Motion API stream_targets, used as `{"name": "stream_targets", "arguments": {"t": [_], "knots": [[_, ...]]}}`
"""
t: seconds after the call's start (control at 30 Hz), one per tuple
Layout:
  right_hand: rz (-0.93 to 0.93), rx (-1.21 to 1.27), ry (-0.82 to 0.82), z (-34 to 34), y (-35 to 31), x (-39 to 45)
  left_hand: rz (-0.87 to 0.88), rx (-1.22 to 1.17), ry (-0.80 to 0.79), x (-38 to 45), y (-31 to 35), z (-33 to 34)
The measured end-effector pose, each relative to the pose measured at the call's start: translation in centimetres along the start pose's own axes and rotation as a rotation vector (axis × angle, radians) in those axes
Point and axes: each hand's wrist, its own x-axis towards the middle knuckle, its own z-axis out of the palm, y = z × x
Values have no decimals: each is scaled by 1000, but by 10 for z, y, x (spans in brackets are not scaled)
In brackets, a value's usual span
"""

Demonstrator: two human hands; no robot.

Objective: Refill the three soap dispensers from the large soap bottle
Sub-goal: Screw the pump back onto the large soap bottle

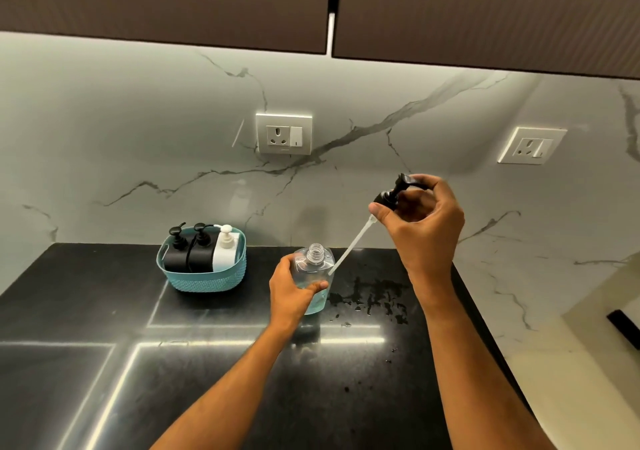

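Clear bottle [313,276] in left hand's [294,285] grasp, black pump [391,197] pinched, seemingly, by right hand [420,221].

The lower bodies of the three dispensers [201,254] are hidden by the basket [204,278] wall (fill levels cannot be determined); both forearms are cut off at the bottom edge.

Glossy black stone desk [214,363], polished veined marble wall [138,120], clear plastic bottle [313,269], woven-textured teal plastic basket [204,278].
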Motion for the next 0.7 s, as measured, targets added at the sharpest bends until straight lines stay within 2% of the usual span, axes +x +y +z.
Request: {"name": "stream_targets", "arguments": {"t": [0.4, 0.7], "knots": [[-71, 84, 69, 7, -31, -1, -16, 12, -30, -13, -2, -1], [-113, 16, -31, 25, -21, -12, 2, 18, -42, -16, 6, 1]]}}
